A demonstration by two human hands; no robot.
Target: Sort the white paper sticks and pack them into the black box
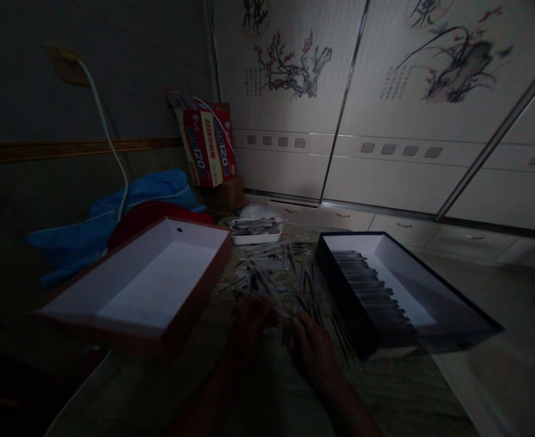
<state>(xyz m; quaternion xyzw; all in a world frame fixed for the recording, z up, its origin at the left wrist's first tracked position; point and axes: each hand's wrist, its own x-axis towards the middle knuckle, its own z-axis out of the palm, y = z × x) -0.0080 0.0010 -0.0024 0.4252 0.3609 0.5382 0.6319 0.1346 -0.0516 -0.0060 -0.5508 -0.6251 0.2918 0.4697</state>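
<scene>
L hand (249,321) & R hand (313,352) low centre of frame, close together, fingers curled in on thin sticks (267,301), too dark to tell how firm the grip is. Those sticks lie diagonally, upper left to lower right, L hand nearer their upper-left end. Loose stick pile (272,270) spreads just above hands, mid-frame. R hand nearer black box (344,309), right of centre, long axis upper left to lower right, w/ neat stick rows (367,285) inside. L hand nearer red-rimmed white box (108,331), left of frame. White tray (249,241) w/ more sticks sits beyond pile
</scene>
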